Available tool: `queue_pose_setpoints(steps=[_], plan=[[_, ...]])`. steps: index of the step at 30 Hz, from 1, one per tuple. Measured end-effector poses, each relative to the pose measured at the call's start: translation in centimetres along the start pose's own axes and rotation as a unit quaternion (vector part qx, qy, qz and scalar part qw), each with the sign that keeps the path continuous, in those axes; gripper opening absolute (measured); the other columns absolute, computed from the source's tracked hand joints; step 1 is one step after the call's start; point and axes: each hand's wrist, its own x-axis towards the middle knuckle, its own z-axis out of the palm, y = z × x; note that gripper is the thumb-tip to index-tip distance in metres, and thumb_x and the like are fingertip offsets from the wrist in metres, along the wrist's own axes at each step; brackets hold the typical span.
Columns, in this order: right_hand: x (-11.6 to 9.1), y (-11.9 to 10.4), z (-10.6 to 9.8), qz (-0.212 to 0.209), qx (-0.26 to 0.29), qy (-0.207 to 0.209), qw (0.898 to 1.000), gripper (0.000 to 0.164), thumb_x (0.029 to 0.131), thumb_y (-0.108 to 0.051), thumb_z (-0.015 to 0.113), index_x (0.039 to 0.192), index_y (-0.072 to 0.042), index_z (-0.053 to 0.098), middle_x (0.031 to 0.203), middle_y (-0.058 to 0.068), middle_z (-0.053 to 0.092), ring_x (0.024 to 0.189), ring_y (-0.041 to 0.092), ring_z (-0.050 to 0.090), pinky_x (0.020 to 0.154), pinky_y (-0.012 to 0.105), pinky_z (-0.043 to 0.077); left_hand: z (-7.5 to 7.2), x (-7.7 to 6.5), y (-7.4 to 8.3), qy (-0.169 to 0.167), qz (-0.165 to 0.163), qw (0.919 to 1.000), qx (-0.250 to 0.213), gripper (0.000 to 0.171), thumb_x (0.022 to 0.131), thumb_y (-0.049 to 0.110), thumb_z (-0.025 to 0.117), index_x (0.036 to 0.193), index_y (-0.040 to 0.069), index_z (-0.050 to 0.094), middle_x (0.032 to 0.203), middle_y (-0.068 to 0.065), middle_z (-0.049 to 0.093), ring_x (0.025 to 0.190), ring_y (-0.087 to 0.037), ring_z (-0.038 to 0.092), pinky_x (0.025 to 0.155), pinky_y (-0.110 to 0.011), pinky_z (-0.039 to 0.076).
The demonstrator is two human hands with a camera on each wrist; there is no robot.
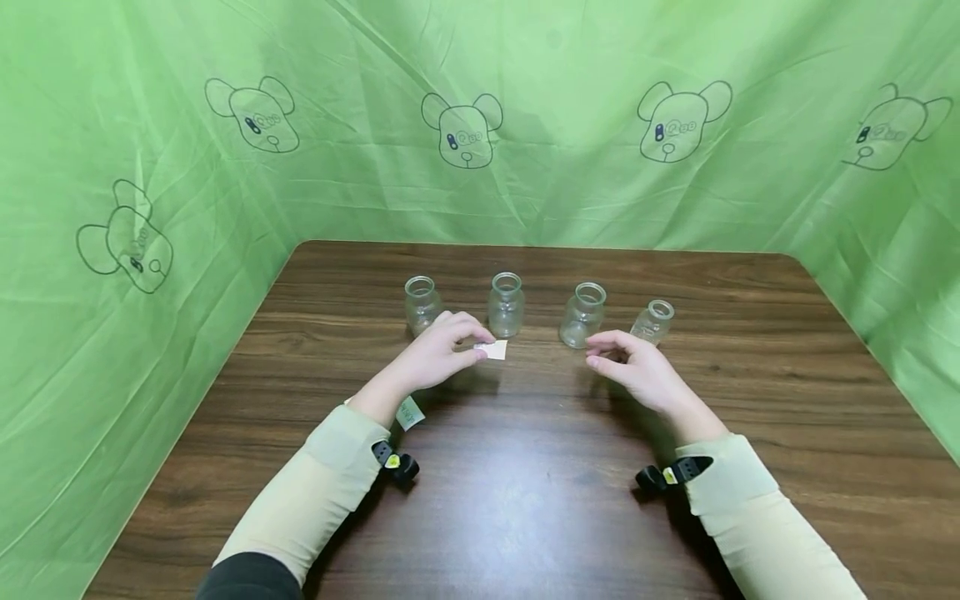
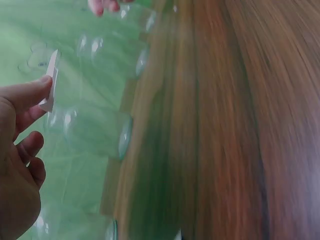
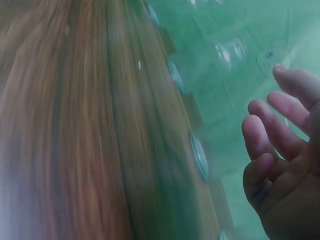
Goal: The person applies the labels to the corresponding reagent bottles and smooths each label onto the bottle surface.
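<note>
My left hand (image 1: 437, 353) pinches a small white paper slip (image 1: 495, 349) between thumb and fingers, above the table in front of the glass jars. The slip (image 2: 51, 82) looks folded in the left wrist view. Behind it stands a clear glass jar (image 1: 506, 308), upright and lidless. Another jar (image 1: 422, 302) is partly covered by the left hand. My right hand (image 1: 633, 365) holds nothing; its fingers are loosely bent in front of a third jar (image 1: 581, 318). A smaller jar (image 1: 652, 321) is just beyond that hand, its lower part hidden.
A second paper slip with green markings (image 1: 409, 413) lies on the table beside the left wrist. The dark wooden tabletop (image 1: 510, 517) stretches toward the body. Green cloth (image 1: 555, 192) with printed bear heads hangs behind and on both sides.
</note>
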Motion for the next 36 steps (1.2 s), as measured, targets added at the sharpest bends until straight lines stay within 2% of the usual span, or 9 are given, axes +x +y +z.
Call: queue_pose_setpoints(steps=[4,9,13,15,21,27,31,36], plan=[[0.6,-2.4,1.2,-0.006,0.006,-0.014,1.000,0.030,0.087,-0.007,0.065,0.114,0.005,0.060,0.099,0.015,0.067,0.087,0.019,0.059,0.071,0.021,0.046,0.6,1.0,0.7,0.004,0.002,1.0000,-0.002,0.021,0.087,0.019,0.066,0.107,0.015,0.067,0.109,0.004,0.061,0.099,-0.016,0.045,0.084,-0.032,0.037],[0.8,-5.8,1.9,-0.011,0.002,-0.024,1.000,0.025,0.086,-0.001,0.064,0.110,0.005,0.063,0.095,0.016,0.066,0.085,0.026,0.058,0.070,0.024,0.046,1.3,1.9,1.4,0.013,-0.013,0.9998,-0.008,0.021,0.087,0.020,0.066,0.108,0.015,0.067,0.109,0.004,0.061,0.099,-0.017,0.045,0.084,-0.032,0.038],[1.1,-6.8,2.3,-0.011,0.009,-0.035,0.999,0.024,0.087,-0.002,0.063,0.109,0.005,0.063,0.096,0.015,0.065,0.087,0.028,0.057,0.071,0.026,0.046,1.8,2.3,1.9,0.025,-0.017,0.9995,-0.012,0.021,0.087,0.021,0.066,0.108,0.015,0.068,0.108,0.004,0.061,0.096,-0.017,0.046,0.081,-0.032,0.038],[1.2,-6.6,2.6,-0.017,0.019,-0.040,0.999,0.024,0.087,-0.003,0.063,0.109,0.006,0.063,0.097,0.015,0.065,0.087,0.026,0.057,0.071,0.026,0.046,2.2,2.5,2.2,0.029,-0.018,0.9993,-0.012,0.021,0.087,0.021,0.066,0.107,0.015,0.068,0.107,0.005,0.061,0.095,-0.017,0.047,0.080,-0.031,0.038],[2.1,-4.1,3.6,-0.009,0.067,-0.030,0.997,0.021,0.087,-0.009,0.066,0.106,0.001,0.065,0.097,0.010,0.065,0.084,0.022,0.056,0.067,0.022,0.046,3.3,2.8,2.8,0.033,-0.013,0.9993,-0.007,0.019,0.088,0.021,0.066,0.105,0.014,0.067,0.107,0.004,0.061,0.095,-0.013,0.047,0.081,-0.029,0.037],[2.3,-3.3,4.1,-0.002,0.080,-0.022,0.997,0.016,0.087,-0.012,0.067,0.098,0.000,0.064,0.086,0.011,0.063,0.075,0.016,0.056,0.062,0.022,0.044,4.2,2.6,3.1,0.036,-0.033,0.9986,-0.018,0.019,0.088,0.020,0.066,0.106,0.015,0.066,0.105,0.005,0.060,0.092,-0.012,0.046,0.079,-0.028,0.040],[2.2,-3.2,4.4,0.013,0.089,-0.024,0.996,0.012,0.087,-0.010,0.066,0.093,-0.001,0.062,0.081,0.017,0.061,0.070,0.022,0.056,0.054,0.022,0.040,4.6,2.5,3.3,0.038,-0.037,0.9985,-0.018,0.018,0.088,0.021,0.066,0.105,0.015,0.066,0.105,0.004,0.060,0.094,-0.014,0.050,0.082,-0.028,0.041],[2.2,-3.1,4.9,0.019,0.108,-0.032,0.993,0.011,0.088,-0.007,0.063,0.092,0.003,0.059,0.081,0.017,0.062,0.073,0.033,0.059,0.053,0.021,0.041,5.1,2.5,3.5,0.058,-0.023,0.9981,0.002,0.018,0.087,0.022,0.068,0.103,0.015,0.066,0.105,0.003,0.061,0.096,-0.013,0.051,0.082,-0.028,0.041]])
